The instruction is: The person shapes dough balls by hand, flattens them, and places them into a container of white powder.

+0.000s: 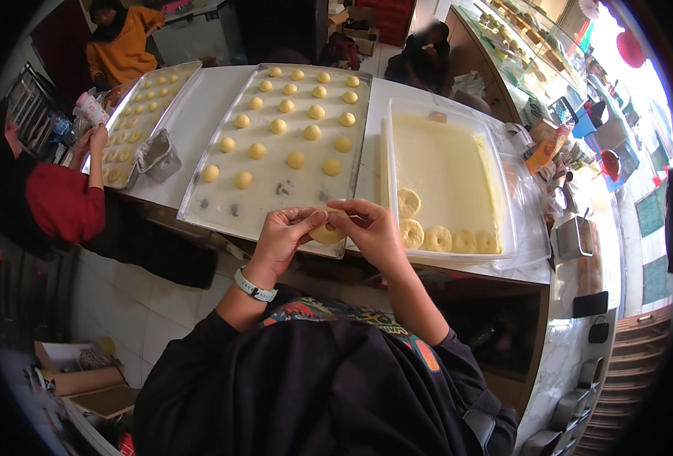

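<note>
My left hand (291, 232) and my right hand (355, 224) both grip a flattened piece of pale yellow dough (325, 234) over the front edge of a large metal tray (199, 205). My thumbs press near its middle, where a hole shows. Several rounded dough balls (295, 159) stand in rows on that tray, with dark smudges at the lower part. To the right a translucent plastic tub (447, 167) holds several dough rings (438, 238) along its near and left sides.
A co-worker in red sleeves (63, 201) works at another tray (161, 83) on the left, near a grey metal container (158, 156). Two people (120, 53) (424, 61) are behind the table. A glass display case (519, 38) and a cluttered counter (580, 258) line the right.
</note>
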Demonstrator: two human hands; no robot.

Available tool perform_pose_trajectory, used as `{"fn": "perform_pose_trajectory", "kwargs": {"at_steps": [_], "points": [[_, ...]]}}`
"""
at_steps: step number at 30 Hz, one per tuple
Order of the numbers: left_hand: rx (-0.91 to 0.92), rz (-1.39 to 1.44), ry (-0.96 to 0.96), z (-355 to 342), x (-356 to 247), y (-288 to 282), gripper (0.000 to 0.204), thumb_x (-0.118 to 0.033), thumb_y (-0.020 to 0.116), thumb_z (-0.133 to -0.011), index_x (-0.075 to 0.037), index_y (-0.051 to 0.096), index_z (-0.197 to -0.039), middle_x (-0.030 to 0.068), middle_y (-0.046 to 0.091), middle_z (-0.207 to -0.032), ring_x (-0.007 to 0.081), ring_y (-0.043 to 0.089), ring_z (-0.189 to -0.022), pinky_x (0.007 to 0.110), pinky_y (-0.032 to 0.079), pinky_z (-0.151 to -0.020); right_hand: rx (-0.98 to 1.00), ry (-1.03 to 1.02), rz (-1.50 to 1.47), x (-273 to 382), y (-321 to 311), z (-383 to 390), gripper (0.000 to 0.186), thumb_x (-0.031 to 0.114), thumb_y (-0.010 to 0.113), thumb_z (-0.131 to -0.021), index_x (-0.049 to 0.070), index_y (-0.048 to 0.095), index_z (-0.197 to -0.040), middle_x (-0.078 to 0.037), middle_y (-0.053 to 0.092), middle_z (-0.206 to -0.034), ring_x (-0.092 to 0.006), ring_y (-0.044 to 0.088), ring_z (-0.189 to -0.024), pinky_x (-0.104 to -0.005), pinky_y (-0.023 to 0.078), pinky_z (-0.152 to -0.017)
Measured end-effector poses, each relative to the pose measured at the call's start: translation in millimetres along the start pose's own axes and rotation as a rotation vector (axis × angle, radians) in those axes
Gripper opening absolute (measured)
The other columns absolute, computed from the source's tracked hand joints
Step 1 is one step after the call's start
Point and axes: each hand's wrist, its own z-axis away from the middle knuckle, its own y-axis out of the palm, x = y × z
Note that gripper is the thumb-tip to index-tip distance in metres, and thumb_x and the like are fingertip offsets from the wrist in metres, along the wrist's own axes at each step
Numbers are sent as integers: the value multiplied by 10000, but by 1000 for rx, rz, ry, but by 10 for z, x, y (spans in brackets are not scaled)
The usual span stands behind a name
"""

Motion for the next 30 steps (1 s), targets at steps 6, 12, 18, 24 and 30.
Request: {"fn": "perform_pose_trajectory", "kwargs": {"at_steps": [6, 12, 18, 24, 30], "points": [[1, 90, 43, -35, 22, -66, 220, -166, 673, -824, 23, 653, -934, 78, 667, -853, 131, 640, -782, 234, 505, -690, -80, -10, 36, -93, -18, -64, 246, 76, 641, -823, -36, 624, -1042, -97, 669, -866, -107, 629, -793, -226, 490, -704], [5, 62, 13, -126, 5, -89, 218, -169, 661, -833, 24, 649, -932, 85, 664, -858, 140, 639, -781, 253, 511, -708, -27, 35, -4, -91, -18, -99, 246, 76, 640, -825, -51, 618, -1034, -87, 666, -858, -93, 618, -791, -224, 486, -705], [52, 63, -52, -148, -39, -194, 225, -170, 674, -822, 19, 649, -941, 72, 665, -839, 132, 636, -752, 240, 503, -697, 3, 43, -1, -21, 74, -139, 259, 85, 648, -825, -56, 615, -1041, -77, 661, -856, -98, 613, -805, -222, 481, -723], [38, 47, -41, -173, -81, -200, 247, -174, 681, -817, 24, 645, -960, 74, 666, -845, 130, 637, -772, 253, 516, -704, -12, 52, 6, -74, 24, -222, 255, 75, 650, -811, -33, 632, -1041, -70, 666, -836, -93, 620, -790, -215, 479, -697], [13, 44, -43, -222, -75, -197, 252, -175, 684, -814, 24, 644, -965, 83, 667, -869, 136, 642, -788, 251, 519, -709, -6, 80, 37, -66, 9, -216, 272, 105, 657, -826, -41, 617, -1052, -75, 665, -873, -98, 612, -822, -227, 478, -749]]}}
